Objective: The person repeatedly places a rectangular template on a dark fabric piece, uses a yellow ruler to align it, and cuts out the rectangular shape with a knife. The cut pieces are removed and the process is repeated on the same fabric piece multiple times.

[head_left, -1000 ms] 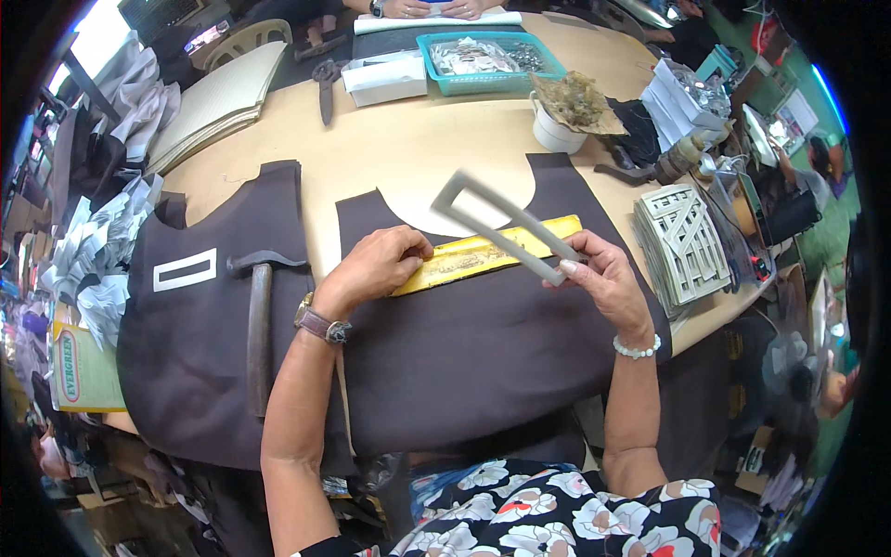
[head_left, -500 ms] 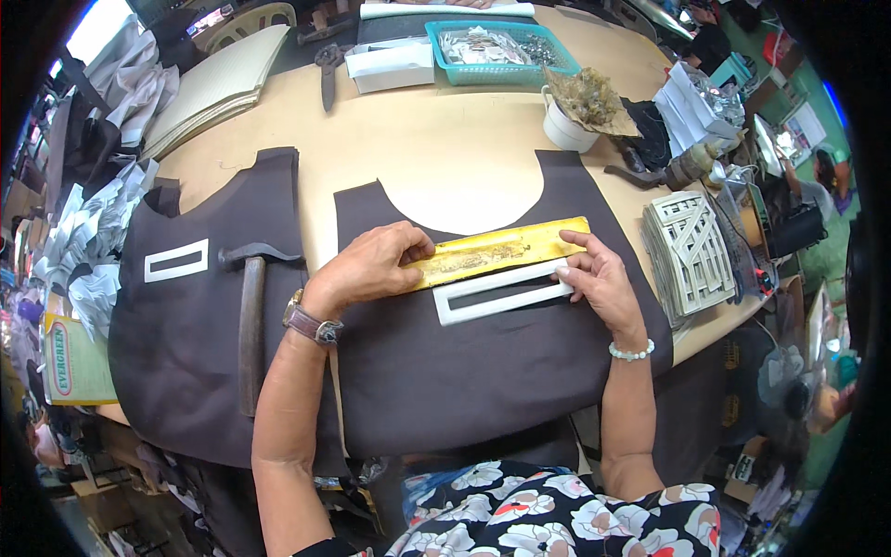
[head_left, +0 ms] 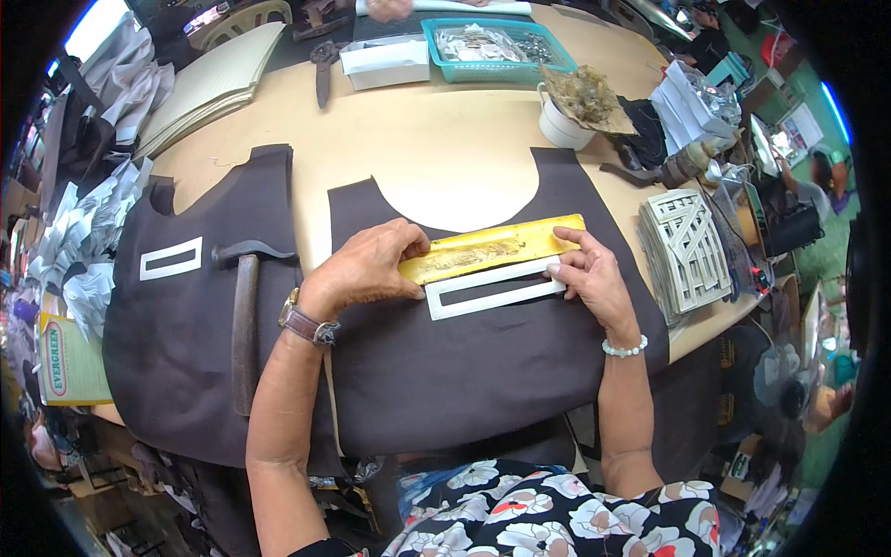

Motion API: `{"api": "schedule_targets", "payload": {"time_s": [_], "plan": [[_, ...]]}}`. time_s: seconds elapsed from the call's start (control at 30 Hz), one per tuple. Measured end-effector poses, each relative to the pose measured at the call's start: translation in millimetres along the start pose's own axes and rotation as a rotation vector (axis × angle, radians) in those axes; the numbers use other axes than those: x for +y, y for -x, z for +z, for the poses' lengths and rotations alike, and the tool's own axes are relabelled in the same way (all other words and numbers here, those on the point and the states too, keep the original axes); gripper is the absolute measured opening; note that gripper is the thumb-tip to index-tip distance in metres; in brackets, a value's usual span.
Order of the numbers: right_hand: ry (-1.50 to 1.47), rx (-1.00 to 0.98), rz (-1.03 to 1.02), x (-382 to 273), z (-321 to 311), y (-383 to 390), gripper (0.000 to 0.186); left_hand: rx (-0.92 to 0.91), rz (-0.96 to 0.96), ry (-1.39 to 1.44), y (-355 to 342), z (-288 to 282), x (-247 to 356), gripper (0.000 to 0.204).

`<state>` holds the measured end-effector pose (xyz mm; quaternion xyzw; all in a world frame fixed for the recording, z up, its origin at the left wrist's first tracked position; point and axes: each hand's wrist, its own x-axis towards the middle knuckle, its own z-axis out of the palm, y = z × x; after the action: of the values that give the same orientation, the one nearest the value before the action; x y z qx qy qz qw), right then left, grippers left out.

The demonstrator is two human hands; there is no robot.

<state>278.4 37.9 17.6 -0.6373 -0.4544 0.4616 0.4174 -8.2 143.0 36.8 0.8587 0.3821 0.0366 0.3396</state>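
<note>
A yellow, brown-stained flat strip [head_left: 492, 251] lies slantwise over a dark brown cut fabric piece [head_left: 483, 381]. My left hand [head_left: 371, 265], wearing a watch, is closed at the strip's left end, its thumb low beside a white rectangular frame [head_left: 483, 303]. My right hand [head_left: 594, 274], with a beaded bracelet, has fingertips on the strip's right end and its thumb at the white frame's right end. The frame sits just below the strip, with a long slot through it. Part of its right end is hidden by my fingers.
Left of my arm, a hammer [head_left: 245, 325] rests on another dark fabric piece [head_left: 176, 362] with a white frame [head_left: 171, 259]. A white pot [head_left: 563, 125], stacked cut-out templates [head_left: 685, 251], a turquoise basket [head_left: 501, 68] and scissors [head_left: 323, 74] stand or lie around the table.
My left thumb has slid down off the strip's edge toward the white frame's corner. The frame looks settled flatter on the fabric. Another person's hand has appeared at the far edge.
</note>
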Motion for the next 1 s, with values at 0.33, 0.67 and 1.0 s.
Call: {"api": "schedule_targets", "payload": {"time_s": [0.33,0.67,1.0], "plan": [[0.047,0.005,0.004,-2.2,0.9,0.1,0.052,0.048,0.031,-0.018,1.7,2.6,1.8,0.049],[0.071,-0.001,0.017,-2.2,-0.2,-0.7,0.052,0.063,0.036,-0.056,1.1,3.7,5.0,0.05],[0.083,0.02,0.02,-3.9,2.3,-0.4,0.052,0.069,0.021,-0.055,0.5,5.3,4.3,0.051]]}}
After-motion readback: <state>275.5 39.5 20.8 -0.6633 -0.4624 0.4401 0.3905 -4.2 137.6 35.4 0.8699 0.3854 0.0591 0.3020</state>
